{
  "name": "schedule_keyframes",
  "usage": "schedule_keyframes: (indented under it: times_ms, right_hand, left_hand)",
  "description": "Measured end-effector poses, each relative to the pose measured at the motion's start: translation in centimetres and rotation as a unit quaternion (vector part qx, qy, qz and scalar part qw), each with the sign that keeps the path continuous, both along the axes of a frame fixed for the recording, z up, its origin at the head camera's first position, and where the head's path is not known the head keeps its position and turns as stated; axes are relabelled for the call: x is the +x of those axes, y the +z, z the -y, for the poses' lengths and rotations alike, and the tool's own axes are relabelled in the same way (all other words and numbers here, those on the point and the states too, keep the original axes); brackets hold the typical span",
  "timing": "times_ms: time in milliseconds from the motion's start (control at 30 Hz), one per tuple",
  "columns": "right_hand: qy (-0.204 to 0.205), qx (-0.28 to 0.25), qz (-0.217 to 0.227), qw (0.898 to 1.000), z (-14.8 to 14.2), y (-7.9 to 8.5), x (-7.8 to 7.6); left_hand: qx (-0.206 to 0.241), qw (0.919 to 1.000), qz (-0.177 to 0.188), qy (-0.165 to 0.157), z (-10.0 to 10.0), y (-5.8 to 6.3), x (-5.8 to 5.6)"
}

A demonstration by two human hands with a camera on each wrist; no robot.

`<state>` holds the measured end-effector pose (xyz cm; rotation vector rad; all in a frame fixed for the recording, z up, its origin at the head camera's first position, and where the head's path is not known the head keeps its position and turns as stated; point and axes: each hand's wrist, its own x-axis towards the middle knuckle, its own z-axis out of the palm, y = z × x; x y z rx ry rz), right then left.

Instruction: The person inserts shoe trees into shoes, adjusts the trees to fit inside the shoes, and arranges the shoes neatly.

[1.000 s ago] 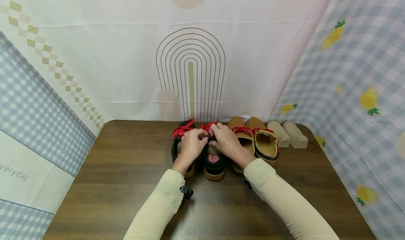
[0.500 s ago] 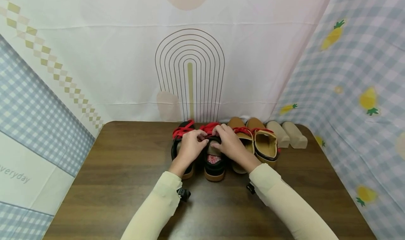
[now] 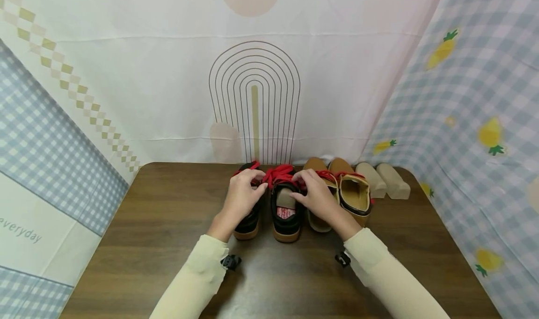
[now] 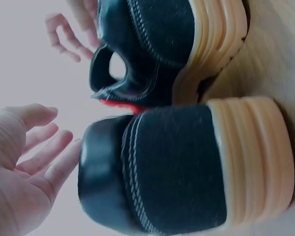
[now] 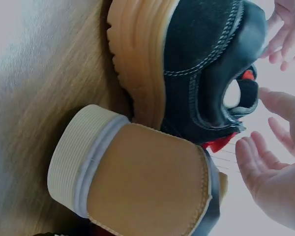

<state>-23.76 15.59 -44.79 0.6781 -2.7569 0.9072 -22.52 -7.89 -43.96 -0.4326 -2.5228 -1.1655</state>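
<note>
Two black shoes with red laces stand side by side on a wooden table, heels toward me. A beige block (image 3: 286,198) sits inside the right black shoe (image 3: 287,225), ahead of its pink-patterned insole. My left hand (image 3: 243,192) hovers over the left black shoe (image 3: 247,229), fingers loosely bent and holding nothing. On the other side, my right hand (image 3: 318,195) hangs between the right black shoe and a tan shoe, thumb near the shoe opening. Both wrist views show relaxed fingers apart from the shoes: the left hand (image 4: 19,167) and the right hand (image 5: 280,172).
A pair of tan shoes (image 3: 354,192) with red laces stands directly right of the black pair. Two beige blocks (image 3: 370,179) lie beyond them near the table's back right corner. Behind the wooden table (image 3: 177,206) hangs a patterned cloth (image 3: 337,90).
My hands have come off the right black shoe's laces and tongue and spread apart, the left moving left, the right moving right. The shoe's laces and opening now show more fully.
</note>
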Motion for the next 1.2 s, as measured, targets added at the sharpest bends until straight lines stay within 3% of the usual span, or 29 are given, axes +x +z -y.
schedule_keyframes:
  times_ms: [267,400,600,767,900,1067,1200]
  right_hand:
    - [-0.033,-0.003,0.057,0.998,-0.5,0.1,1.9]
    - [-0.041,-0.011,0.093,0.995,-0.4,-0.1,2.9]
    - [-0.068,0.011,0.161,0.985,0.0,-0.2,3.6]
    - [-0.078,0.064,0.215,0.971,0.1,-0.1,3.8]
    - [-0.070,0.076,0.247,0.963,0.0,-0.2,3.5]
    - [-0.058,0.026,0.290,0.955,0.0,-0.4,3.1]
    - [-0.044,-0.045,0.322,0.945,0.1,-0.6,3.1]
  left_hand:
    - [-0.024,0.9987,-0.027,0.037,2.0,0.1,0.9]
    - [-0.035,0.9973,-0.009,0.064,2.8,0.0,1.4]
    - [-0.040,0.9906,0.088,0.096,3.9,-0.2,1.9]
    - [-0.049,0.9766,0.186,0.095,4.7,-0.6,2.2]
    - [-0.046,0.9632,0.250,0.088,5.3,-1.1,2.2]
    - [-0.044,0.9554,0.283,0.072,5.8,-1.6,2.4]
    - [-0.012,0.9532,0.295,0.064,6.1,-1.9,2.3]
